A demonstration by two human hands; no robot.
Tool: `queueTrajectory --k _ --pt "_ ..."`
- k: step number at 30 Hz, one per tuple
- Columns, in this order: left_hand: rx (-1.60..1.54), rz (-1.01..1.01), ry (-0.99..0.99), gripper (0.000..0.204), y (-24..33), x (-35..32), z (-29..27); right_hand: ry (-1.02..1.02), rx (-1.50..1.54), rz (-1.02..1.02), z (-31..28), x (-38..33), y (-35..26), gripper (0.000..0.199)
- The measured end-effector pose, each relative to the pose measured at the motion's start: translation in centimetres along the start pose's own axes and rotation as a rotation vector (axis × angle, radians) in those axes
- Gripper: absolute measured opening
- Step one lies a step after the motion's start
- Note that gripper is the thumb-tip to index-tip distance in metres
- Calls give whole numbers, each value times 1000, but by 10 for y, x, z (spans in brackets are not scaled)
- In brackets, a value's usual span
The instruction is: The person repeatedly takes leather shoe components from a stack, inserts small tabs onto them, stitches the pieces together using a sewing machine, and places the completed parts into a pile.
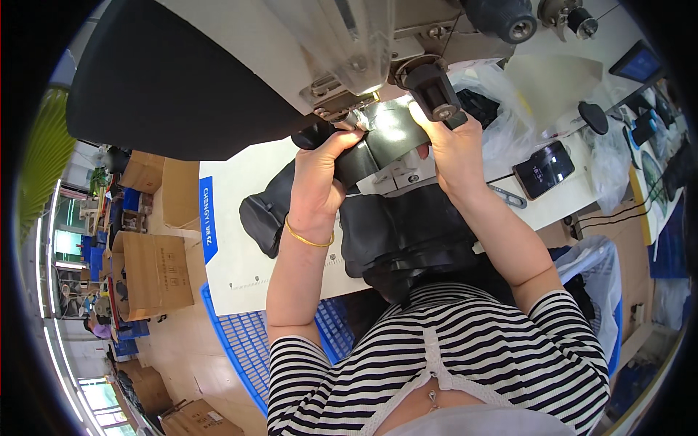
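Observation:
Under the lit head of a sewing machine (280, 62), a shiny black leather-like piece (392, 145) lies by the presser foot (352, 120). My left hand (318, 168) grips the piece's left side, thumb on top close to the foot. On the other side, my right hand (452, 149) pinches the right edge, thumb on top, beside a black round machine part (434, 91). The fingers beneath the piece are mostly hidden. More folded black material (407, 229) hangs over the table edge toward my lap, and another black part (265, 218) rests left of my left wrist.
On the white table (240, 269), a phone (544, 170) and grey thread snips (509, 196) lie right of my right forearm. Clear plastic bags (509, 109) sit behind them. A blue basket (243, 341) stands below the table's left side; cardboard boxes (156, 276) stand farther left.

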State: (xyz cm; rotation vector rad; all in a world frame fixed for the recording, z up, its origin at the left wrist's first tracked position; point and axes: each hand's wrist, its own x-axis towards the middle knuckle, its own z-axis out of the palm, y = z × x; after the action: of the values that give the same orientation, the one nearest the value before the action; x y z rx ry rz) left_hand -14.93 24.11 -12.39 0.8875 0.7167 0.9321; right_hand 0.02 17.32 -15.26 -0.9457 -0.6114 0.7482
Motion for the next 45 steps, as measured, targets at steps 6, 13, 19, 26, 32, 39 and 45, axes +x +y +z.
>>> queueTrajectory --k 6,13,19,26,32,39,45 --pt "10 -37 -6 19 1 2 -3 -23 -10 -12 -1 -1 -1 14" --pt "6 -13 -15 16 0 12 -10 -49 -54 25 -1 0 -3 16" --pt "30 -4 -44 13 1 13 -11 -83 -75 20 -6 3 1 17" --pt "-235 -81 -126 20 3 10 -25 -77 -77 26 -9 1 -2 19" --pt "-133 -132 -104 33 -2 24 -44 -80 -13 18 -9 2 0 19" --pt "54 282 53 25 0 35 -68 -131 -94 -22 -15 9 4 17" --pt "359 485 548 26 5 17 -195 -103 -1303 -372 -110 65 21 20"
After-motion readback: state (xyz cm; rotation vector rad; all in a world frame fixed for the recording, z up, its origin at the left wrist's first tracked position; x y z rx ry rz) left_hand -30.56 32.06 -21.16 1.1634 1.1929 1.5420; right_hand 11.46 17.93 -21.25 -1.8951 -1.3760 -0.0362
